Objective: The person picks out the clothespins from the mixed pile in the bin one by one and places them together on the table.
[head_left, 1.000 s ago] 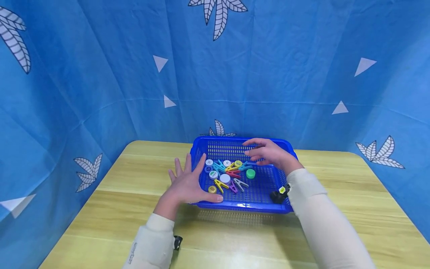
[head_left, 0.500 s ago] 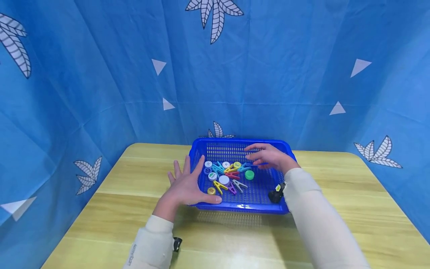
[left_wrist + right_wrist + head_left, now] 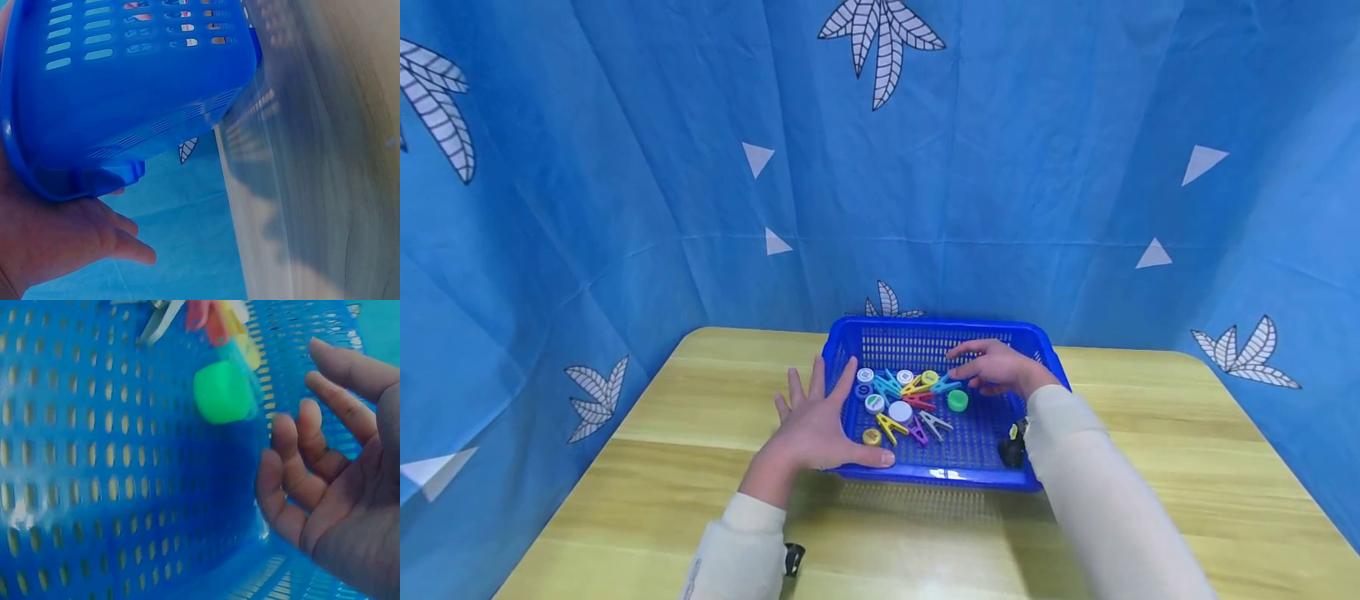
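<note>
A blue plastic basket (image 3: 943,476) holds several bottle caps and clothespins. My left hand (image 3: 812,433) lies at the basket's left end with fingers spread, its thumb along the front rim. My right hand (image 3: 1000,368) reaches inside from the right, fingers loosely bent and nothing between them. Nearest its fingertips are a light-blue clothespin (image 3: 946,385) and a green cap (image 3: 222,392). Further left lie a red clothespin (image 3: 919,401), a white cap (image 3: 900,412), a grey clothespin (image 3: 936,423) and a yellow clothespin (image 3: 890,427). A gold cap (image 3: 871,437) sits by the left thumb.
The basket stands on a wooden table (image 3: 700,450) near its far edge. Behind it hangs a blue curtain (image 3: 1015,167) with leaf prints. A black wrist camera (image 3: 1011,452) under the right sleeve overlaps the basket's right front.
My right hand has come down lower into the basket, closer to the light-blue clothespin. The left hand keeps its place at the rim. The head view has tilted up slightly.
</note>
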Demonstrator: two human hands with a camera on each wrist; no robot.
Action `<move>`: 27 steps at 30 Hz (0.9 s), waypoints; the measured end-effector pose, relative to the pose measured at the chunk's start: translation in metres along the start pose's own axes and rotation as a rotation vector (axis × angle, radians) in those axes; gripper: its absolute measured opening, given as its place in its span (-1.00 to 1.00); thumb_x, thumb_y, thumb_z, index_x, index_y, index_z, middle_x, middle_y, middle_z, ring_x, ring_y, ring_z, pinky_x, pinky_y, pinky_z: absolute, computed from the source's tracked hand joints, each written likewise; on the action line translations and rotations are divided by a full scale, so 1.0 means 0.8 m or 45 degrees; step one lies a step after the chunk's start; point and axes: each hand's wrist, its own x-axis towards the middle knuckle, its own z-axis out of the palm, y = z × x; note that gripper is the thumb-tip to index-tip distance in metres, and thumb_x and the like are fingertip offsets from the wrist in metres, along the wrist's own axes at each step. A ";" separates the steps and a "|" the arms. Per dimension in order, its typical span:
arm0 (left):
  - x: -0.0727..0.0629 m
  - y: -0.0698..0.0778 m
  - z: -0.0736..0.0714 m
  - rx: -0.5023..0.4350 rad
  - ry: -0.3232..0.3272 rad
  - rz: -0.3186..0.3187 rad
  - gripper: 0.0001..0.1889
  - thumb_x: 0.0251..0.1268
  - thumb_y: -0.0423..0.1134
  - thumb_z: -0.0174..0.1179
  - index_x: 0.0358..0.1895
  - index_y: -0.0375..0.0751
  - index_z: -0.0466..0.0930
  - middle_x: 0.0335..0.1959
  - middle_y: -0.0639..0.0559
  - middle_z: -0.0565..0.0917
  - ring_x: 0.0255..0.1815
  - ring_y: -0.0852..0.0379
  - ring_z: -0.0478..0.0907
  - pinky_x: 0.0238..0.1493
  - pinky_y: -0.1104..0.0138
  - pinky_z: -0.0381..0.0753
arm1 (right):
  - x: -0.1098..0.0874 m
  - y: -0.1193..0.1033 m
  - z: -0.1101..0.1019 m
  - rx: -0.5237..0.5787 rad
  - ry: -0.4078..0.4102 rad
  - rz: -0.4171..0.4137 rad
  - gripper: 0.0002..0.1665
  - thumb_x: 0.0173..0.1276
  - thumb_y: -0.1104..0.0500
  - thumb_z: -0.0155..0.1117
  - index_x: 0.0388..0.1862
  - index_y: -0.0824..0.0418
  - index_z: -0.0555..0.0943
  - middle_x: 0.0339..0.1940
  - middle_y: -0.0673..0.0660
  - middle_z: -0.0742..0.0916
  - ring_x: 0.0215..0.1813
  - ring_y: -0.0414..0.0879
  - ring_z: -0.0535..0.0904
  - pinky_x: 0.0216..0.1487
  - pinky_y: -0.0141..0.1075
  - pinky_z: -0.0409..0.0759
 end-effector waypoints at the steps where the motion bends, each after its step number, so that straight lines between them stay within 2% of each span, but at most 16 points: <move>1: -0.001 0.000 0.001 0.003 0.004 0.000 0.46 -0.42 0.52 0.47 0.64 0.25 -0.24 0.61 -0.23 -0.41 0.47 -0.44 -0.69 0.29 -0.43 -0.49 | 0.002 0.002 0.003 -0.014 0.004 0.006 -0.44 0.36 0.07 0.40 0.32 0.11 0.55 -0.05 0.14 0.62 -0.15 0.04 0.57 -0.16 -0.13 0.60; 9: -0.003 0.001 0.000 0.001 0.020 0.002 0.47 -0.41 0.50 0.48 0.64 0.25 -0.25 0.61 -0.24 -0.40 0.47 -0.43 -0.70 0.28 -0.42 -0.52 | 0.007 0.002 0.009 -0.154 0.027 0.027 -0.49 0.35 0.10 0.40 0.27 0.09 0.59 0.07 0.19 0.61 -0.04 0.11 0.57 -0.13 -0.06 0.61; 20: 0.001 0.000 0.000 -0.021 0.012 -0.002 0.46 -0.41 0.51 0.48 0.64 0.26 -0.24 0.61 -0.21 -0.42 0.46 -0.42 -0.72 0.28 -0.42 -0.53 | 0.014 0.010 0.008 -0.202 -0.018 0.049 -0.55 0.40 0.21 0.32 0.26 0.07 0.60 -0.15 0.15 0.62 -0.16 0.05 0.55 -0.16 -0.07 0.58; 27: 0.002 -0.002 0.000 -0.021 0.012 0.000 0.47 -0.45 0.56 0.45 0.64 0.26 -0.24 0.61 -0.21 -0.41 0.46 -0.42 -0.72 0.28 -0.42 -0.52 | 0.017 0.010 0.010 -0.228 -0.026 0.085 -0.55 0.40 0.25 0.31 0.26 0.06 0.61 -0.06 0.16 0.61 -0.11 0.08 0.55 -0.18 -0.11 0.58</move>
